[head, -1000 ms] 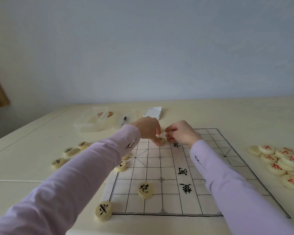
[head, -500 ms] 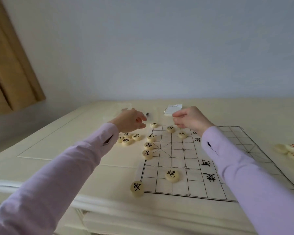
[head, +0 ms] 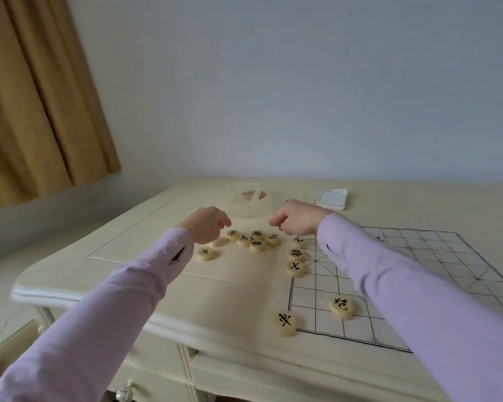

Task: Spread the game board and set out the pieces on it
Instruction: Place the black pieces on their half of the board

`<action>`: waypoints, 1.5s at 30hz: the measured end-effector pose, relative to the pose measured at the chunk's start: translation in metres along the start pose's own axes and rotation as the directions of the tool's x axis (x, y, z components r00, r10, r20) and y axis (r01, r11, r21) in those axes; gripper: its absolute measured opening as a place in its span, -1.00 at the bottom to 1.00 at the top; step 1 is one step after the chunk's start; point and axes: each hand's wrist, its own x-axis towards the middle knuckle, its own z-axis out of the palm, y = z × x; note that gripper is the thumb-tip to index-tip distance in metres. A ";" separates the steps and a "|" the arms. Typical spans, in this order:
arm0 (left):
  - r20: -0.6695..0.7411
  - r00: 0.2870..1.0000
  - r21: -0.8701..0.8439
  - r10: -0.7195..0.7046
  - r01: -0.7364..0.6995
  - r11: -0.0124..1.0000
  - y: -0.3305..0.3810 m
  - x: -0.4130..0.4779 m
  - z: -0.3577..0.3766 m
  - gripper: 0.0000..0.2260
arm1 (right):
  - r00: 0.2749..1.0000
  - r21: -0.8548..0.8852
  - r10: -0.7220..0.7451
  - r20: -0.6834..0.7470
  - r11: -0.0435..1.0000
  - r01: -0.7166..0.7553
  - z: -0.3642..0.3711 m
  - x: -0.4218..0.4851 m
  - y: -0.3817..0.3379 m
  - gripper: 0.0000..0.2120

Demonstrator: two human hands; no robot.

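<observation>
The white cloth game board (head: 447, 256) lies spread on the cream table. Three black-marked round pieces (head: 296, 253) stand in a line along its left edge. Another piece (head: 342, 306) is on the grid near me, and one (head: 285, 322) sits at the near left corner. Several loose pieces (head: 257, 244) are clustered on the table left of the board. My left hand (head: 206, 227) hovers over the left of that cluster with loosely bent fingers. My right hand (head: 296, 219) hovers over its right side, fingers curled, with nothing seen in it.
A clear plastic box (head: 251, 204) stands just beyond the loose pieces and a small spiral notepad (head: 333, 198) lies behind the board. The table's rounded front edge (head: 99, 297) runs close on the left. A tan curtain (head: 35, 97) hangs at the far left.
Both hands left the board's far row and moved left to above the loose pieces. My view swung left, so the red pieces on the right dropped out of sight.
</observation>
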 end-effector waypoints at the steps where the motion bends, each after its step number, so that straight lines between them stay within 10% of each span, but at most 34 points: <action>1: 0.012 1.000 0.008 -0.018 0.018 1.000 -0.002 -0.001 -0.002 -0.59 | 1.000 -0.033 0.007 0.019 0.999 -0.006 0.001 0.004 -0.002 -0.53; 27: 0.100 0.992 -0.280 -0.079 0.105 0.954 -0.044 -0.018 0.004 -0.58 | 0.984 -0.214 -0.084 0.157 0.970 0.117 0.020 0.020 -0.027 -0.46; 45: 0.030 0.984 -0.002 0.178 -0.178 0.984 -0.004 0.006 0.017 -0.51 | 0.992 -0.285 -0.040 0.119 0.956 0.072 0.017 0.029 -0.027 -0.43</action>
